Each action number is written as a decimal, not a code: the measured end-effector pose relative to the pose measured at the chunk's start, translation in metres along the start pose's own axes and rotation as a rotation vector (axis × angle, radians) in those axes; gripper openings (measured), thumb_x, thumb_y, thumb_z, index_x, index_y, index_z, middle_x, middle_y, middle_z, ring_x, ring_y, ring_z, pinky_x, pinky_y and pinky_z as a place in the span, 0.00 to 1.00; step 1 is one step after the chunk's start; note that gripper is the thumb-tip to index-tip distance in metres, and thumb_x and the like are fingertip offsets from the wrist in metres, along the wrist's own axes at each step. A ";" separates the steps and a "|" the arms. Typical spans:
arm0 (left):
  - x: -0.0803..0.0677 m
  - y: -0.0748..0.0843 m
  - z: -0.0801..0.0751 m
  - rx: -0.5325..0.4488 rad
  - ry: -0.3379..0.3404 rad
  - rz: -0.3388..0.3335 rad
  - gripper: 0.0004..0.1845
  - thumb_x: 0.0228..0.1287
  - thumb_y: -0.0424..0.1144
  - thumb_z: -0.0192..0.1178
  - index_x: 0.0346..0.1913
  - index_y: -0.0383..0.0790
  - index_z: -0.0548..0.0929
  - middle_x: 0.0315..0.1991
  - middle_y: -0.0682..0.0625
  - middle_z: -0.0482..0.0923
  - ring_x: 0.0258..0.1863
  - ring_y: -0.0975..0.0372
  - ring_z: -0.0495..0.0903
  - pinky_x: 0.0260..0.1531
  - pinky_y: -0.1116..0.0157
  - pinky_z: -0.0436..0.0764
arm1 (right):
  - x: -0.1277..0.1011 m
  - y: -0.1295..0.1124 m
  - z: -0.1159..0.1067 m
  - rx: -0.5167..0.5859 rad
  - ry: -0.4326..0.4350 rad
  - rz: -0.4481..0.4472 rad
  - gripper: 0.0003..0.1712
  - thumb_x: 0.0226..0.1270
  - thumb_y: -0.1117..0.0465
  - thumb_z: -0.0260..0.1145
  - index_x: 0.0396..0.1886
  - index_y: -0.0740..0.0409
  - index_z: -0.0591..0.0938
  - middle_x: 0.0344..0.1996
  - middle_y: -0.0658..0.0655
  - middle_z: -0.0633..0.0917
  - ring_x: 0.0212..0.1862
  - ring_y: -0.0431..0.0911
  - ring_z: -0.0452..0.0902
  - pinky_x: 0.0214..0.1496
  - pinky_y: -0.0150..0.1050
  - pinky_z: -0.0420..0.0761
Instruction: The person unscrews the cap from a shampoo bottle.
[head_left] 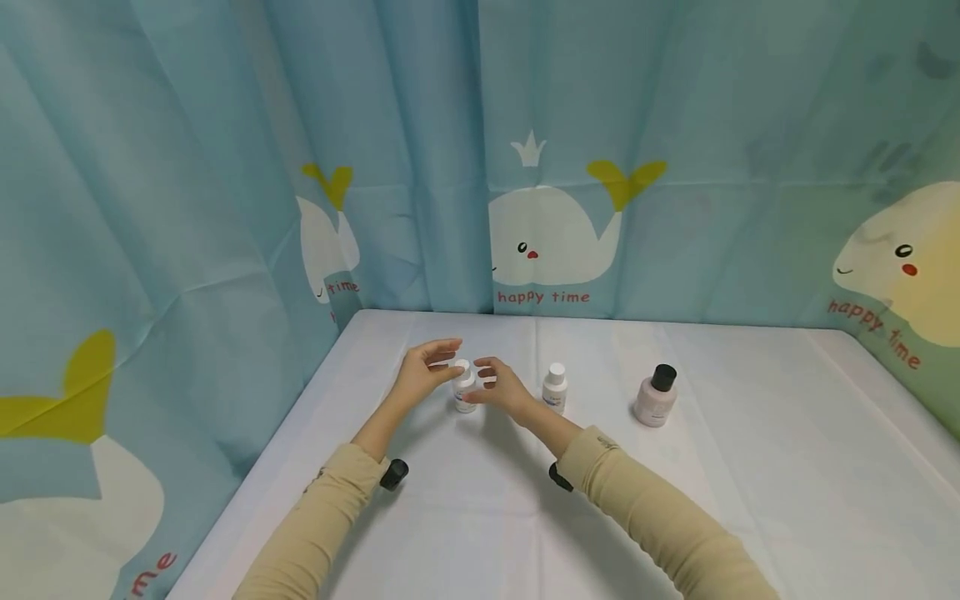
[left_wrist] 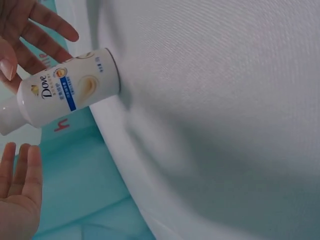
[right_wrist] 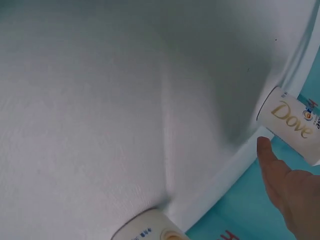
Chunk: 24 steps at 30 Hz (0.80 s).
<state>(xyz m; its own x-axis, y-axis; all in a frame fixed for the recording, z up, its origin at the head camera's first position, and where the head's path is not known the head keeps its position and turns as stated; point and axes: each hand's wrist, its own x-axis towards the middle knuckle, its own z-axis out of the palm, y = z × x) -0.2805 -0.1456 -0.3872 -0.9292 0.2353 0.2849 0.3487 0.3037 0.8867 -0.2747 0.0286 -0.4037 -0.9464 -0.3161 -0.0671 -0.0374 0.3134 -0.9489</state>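
A small white Dove bottle (head_left: 465, 390) (left_wrist: 65, 95) (right_wrist: 294, 125) stands upright on the white table (head_left: 750, 467), between my two hands. My left hand (head_left: 442, 357) (left_wrist: 20, 170) is just to its left, fingers straight and a little apart from it. My right hand (head_left: 487, 373) (left_wrist: 37, 32) (right_wrist: 272, 160) hovers at its right with the fingers spread. The thumb sits close by the cap, and I cannot tell whether it touches. Neither hand grips the bottle.
A second white bottle (head_left: 555, 387) (right_wrist: 150, 227) stands just right of my right wrist. A pinkish bottle with a black cap (head_left: 655, 396) stands further right. A blue whale-print curtain (head_left: 540, 167) hangs behind the table and along its left side.
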 end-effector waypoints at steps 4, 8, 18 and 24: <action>0.001 -0.004 -0.001 -0.002 -0.021 -0.004 0.25 0.58 0.27 0.63 0.59 0.26 0.73 0.59 0.31 0.72 0.59 0.40 0.71 0.59 0.52 0.74 | 0.004 0.001 0.002 0.031 -0.015 -0.005 0.36 0.57 0.69 0.68 0.65 0.66 0.65 0.61 0.70 0.70 0.63 0.64 0.67 0.63 0.53 0.72; 0.000 -0.005 -0.002 0.021 -0.011 -0.012 0.24 0.58 0.27 0.63 0.58 0.27 0.74 0.58 0.33 0.74 0.58 0.41 0.72 0.57 0.53 0.76 | 0.008 0.000 0.005 0.038 -0.035 0.008 0.36 0.57 0.72 0.67 0.65 0.67 0.65 0.60 0.70 0.71 0.62 0.63 0.68 0.62 0.51 0.73; -0.004 -0.004 0.007 0.076 -0.027 -0.016 0.19 0.58 0.28 0.63 0.54 0.29 0.78 0.53 0.34 0.78 0.50 0.45 0.79 0.48 0.60 0.82 | 0.008 0.006 0.012 -0.042 0.022 0.032 0.28 0.57 0.69 0.67 0.59 0.70 0.72 0.56 0.68 0.76 0.58 0.59 0.71 0.57 0.48 0.77; -0.007 -0.005 0.010 0.102 0.010 -0.013 0.17 0.58 0.29 0.64 0.51 0.30 0.81 0.51 0.36 0.80 0.48 0.46 0.81 0.47 0.58 0.83 | 0.006 0.005 0.013 -0.056 0.032 0.034 0.28 0.58 0.68 0.68 0.58 0.70 0.72 0.53 0.69 0.77 0.55 0.59 0.73 0.55 0.47 0.79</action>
<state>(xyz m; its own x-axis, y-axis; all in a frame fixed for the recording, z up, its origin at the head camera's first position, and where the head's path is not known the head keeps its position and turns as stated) -0.2750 -0.1399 -0.3974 -0.9347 0.2217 0.2777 0.3469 0.3996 0.8485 -0.2765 0.0162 -0.4129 -0.9572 -0.2756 -0.0886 -0.0216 0.3732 -0.9275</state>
